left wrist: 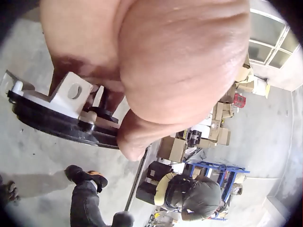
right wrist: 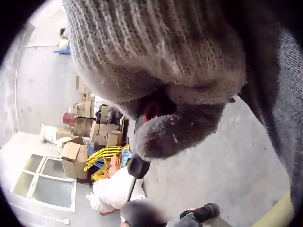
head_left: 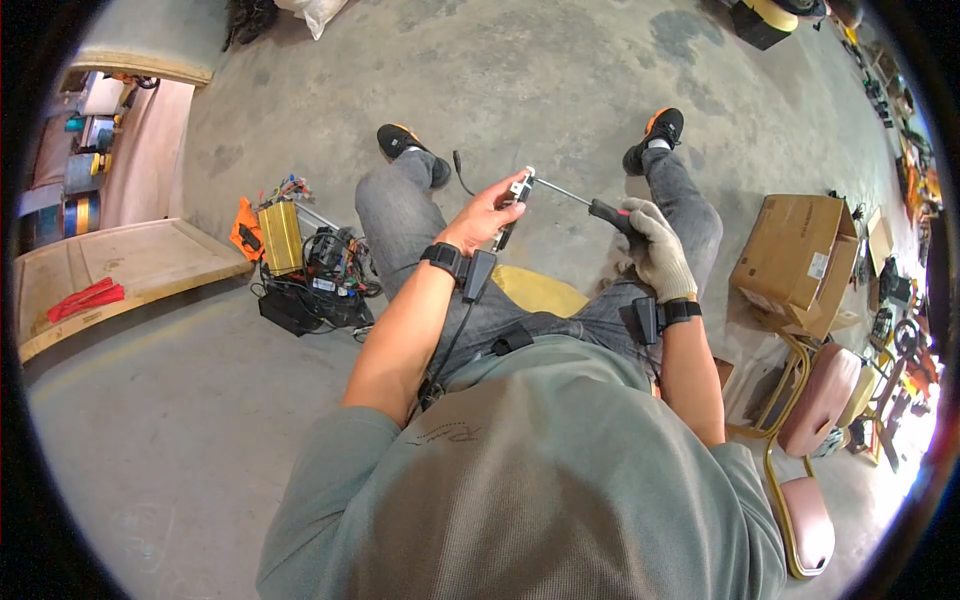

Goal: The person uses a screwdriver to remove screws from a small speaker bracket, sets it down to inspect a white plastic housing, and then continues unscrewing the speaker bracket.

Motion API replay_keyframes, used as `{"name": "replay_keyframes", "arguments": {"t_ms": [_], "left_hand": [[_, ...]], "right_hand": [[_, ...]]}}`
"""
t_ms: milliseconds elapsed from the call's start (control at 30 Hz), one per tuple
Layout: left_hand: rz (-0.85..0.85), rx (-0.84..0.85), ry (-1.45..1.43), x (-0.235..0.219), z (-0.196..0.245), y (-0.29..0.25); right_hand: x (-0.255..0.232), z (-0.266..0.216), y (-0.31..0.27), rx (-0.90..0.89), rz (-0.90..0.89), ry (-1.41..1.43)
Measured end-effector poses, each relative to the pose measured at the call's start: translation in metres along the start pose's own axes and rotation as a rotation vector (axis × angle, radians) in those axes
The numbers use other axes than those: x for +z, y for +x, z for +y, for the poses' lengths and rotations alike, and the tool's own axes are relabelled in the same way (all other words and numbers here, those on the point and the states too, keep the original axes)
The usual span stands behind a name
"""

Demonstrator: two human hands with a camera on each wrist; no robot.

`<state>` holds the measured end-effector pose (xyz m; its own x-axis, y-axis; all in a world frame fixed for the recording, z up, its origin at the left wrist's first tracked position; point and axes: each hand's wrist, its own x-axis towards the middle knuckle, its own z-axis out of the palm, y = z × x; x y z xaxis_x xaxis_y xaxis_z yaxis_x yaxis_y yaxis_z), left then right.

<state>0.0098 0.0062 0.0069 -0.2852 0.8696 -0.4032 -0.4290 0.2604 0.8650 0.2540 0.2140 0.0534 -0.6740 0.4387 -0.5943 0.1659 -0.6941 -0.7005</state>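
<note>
My bare left hand [head_left: 482,217] grips a small black part with a white bracket [left wrist: 71,94]; its curved black edge and a slotted tab show in the left wrist view. In my right hand [head_left: 660,255], which wears a knitted glove, is a screwdriver [head_left: 612,216] with a black and red handle. The thin metal shaft points left, its tip right at the upper end of the black and white part in the head view. Glove fingers hide much of the handle in the right wrist view. Both hands are above my lap, between the knees.
Left of my legs lie a gold metal box [head_left: 281,238], tangled cables and a black adapter [head_left: 288,312]. A wooden board [head_left: 150,275] carries a red cloth [head_left: 86,298]. To the right stand a cardboard box [head_left: 795,255] and a chair with pink pads [head_left: 820,400]. Another person [left wrist: 203,196] is in the background.
</note>
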Motion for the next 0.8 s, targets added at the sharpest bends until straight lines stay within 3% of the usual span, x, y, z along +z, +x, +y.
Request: {"name": "replay_keyframes", "arguments": {"t_ms": [133, 200, 333, 400, 533, 600, 733, 800], "left_hand": [[-0.016, -0.014, -0.001, 0.002, 0.003, -0.001], [0.005, -0.037, -0.005, 0.003, 0.005, -0.002], [0.029, -0.024, 0.031, 0.000, 0.003, 0.000], [0.008, 0.011, 0.001, 0.001, 0.001, 0.000], [0.008, -0.007, 0.000, 0.000, 0.001, 0.000], [0.017, -0.028, -0.007, 0.001, 0.001, 0.000], [0.043, -0.009, 0.023, 0.000, 0.003, 0.000], [0.030, -0.026, -0.003, 0.001, 0.002, 0.000]], "right_hand": [[0.020, -0.003, -0.006, -0.097, 0.154, 0.062], [0.006, 0.004, -0.002, 0.051, 0.013, 0.090], [-0.004, 0.003, 0.002, 0.195, -0.033, 0.006], [0.008, 0.000, -0.001, -0.023, 0.041, 0.032], [0.021, -0.006, -0.008, -0.064, 0.110, 0.060], [0.011, -0.004, -0.005, 0.092, 0.022, 0.093], [-0.001, -0.002, -0.001, 0.167, -0.104, 0.066], [0.013, 0.000, -0.003, -0.078, 0.080, 0.007]]}}
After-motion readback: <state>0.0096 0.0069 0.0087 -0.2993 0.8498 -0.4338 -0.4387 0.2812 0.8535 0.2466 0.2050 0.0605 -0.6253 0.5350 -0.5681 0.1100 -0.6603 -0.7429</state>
